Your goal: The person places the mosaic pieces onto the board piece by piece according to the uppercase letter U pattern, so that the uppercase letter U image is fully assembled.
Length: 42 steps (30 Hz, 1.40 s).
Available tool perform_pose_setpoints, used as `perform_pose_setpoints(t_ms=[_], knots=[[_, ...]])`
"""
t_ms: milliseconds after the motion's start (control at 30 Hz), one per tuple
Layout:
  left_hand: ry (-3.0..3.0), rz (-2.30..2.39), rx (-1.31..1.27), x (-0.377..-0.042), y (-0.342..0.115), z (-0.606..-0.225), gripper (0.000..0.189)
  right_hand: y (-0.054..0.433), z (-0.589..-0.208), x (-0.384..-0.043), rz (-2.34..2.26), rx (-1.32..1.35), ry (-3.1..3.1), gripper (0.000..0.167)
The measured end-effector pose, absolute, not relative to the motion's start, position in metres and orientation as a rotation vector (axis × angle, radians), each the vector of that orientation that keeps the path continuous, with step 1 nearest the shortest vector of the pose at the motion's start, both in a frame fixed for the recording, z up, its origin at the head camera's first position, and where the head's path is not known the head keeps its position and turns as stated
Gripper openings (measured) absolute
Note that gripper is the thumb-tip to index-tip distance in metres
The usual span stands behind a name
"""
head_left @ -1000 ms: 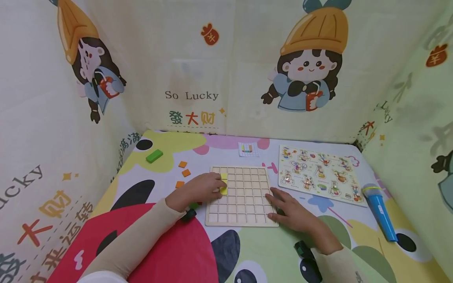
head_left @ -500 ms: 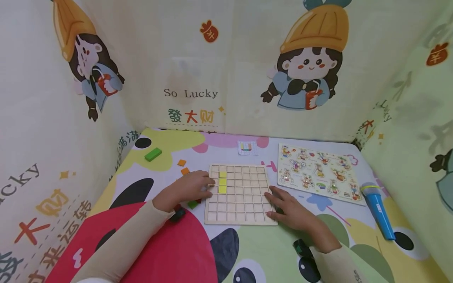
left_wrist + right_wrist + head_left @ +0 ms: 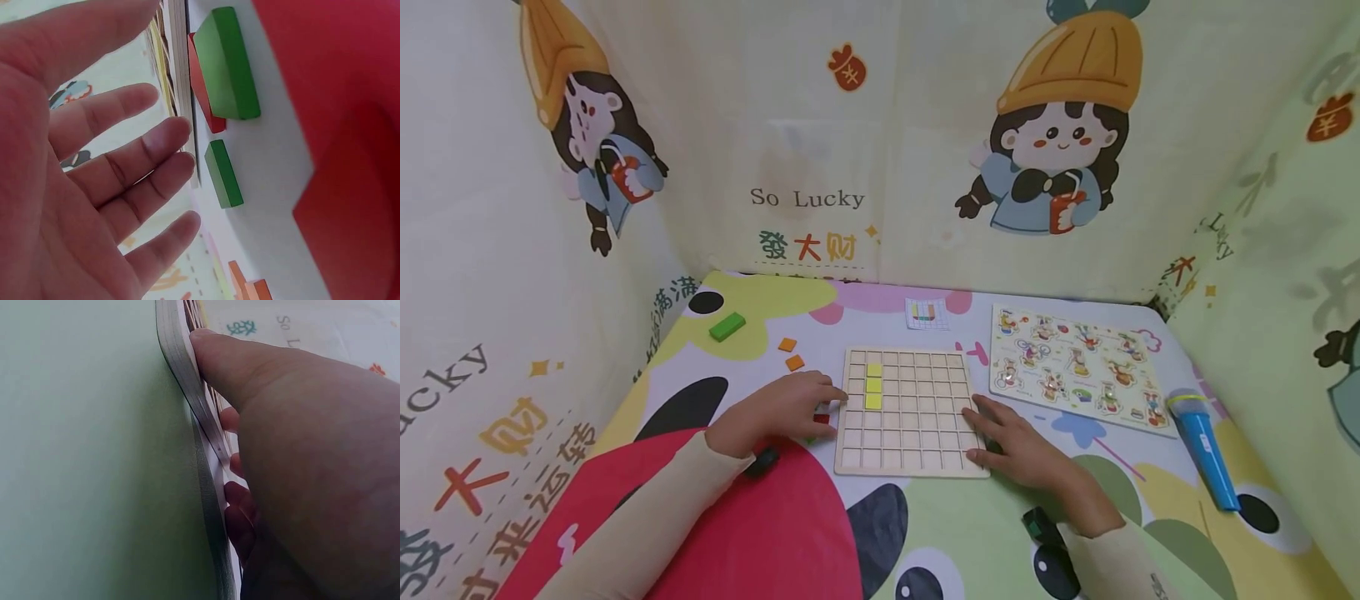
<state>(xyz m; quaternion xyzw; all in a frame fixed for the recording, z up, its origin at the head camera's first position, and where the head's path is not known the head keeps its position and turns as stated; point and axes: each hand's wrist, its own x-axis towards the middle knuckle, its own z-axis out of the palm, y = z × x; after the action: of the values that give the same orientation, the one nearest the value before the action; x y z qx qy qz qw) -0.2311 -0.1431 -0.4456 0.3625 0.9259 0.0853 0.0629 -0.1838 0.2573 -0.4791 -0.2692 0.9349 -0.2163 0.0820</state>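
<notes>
A wooden grid board [image 3: 917,433] lies on the table, with several yellow squares [image 3: 873,386] in a column near its left side. My left hand [image 3: 775,410] hovers just left of the board, fingers spread and nothing in its grasp. Below its palm, the left wrist view shows a large green block [image 3: 231,69] over a red block [image 3: 201,90], plus a smaller green block [image 3: 224,175]. In the head view that hand hides most of these. My right hand [image 3: 1018,446] rests along the board's right edge, with thumb and fingertips touching the rim.
Small orange tiles [image 3: 794,362] and a green block [image 3: 727,327] lie at the left. Behind the board is a small pattern card [image 3: 927,315]. A picture puzzle board [image 3: 1060,392] and a blue toy microphone [image 3: 1210,458] are at the right. Patterned cloth walls surround the table.
My left hand has let go of the yellow squares and moved left off the board, over the loose blocks. My right hand stays at the board's edge.
</notes>
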Motion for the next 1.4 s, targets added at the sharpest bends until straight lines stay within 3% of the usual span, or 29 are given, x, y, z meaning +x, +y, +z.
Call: perform_pose_setpoints(t_ms=[900, 1133, 1400], knots=[[2.750, 0.276, 0.961, -0.2316, -0.1437, -0.4430, 0.045, 0.2571, -0.4824, -0.1841, -0.625, -0.819, 2.830, 0.073], [2.758, 0.242, 0.989, -0.2328, -0.1433, -0.4449, 0.018, 0.2571, -0.4814, -0.1838, -0.645, -0.823, 2.817, 0.073], [2.759, 0.167, 0.991, -0.2344, -0.1435, -0.4457, 0.014, 0.2570, -0.4800, -0.1842, -0.644, -0.813, 2.816, 0.072]])
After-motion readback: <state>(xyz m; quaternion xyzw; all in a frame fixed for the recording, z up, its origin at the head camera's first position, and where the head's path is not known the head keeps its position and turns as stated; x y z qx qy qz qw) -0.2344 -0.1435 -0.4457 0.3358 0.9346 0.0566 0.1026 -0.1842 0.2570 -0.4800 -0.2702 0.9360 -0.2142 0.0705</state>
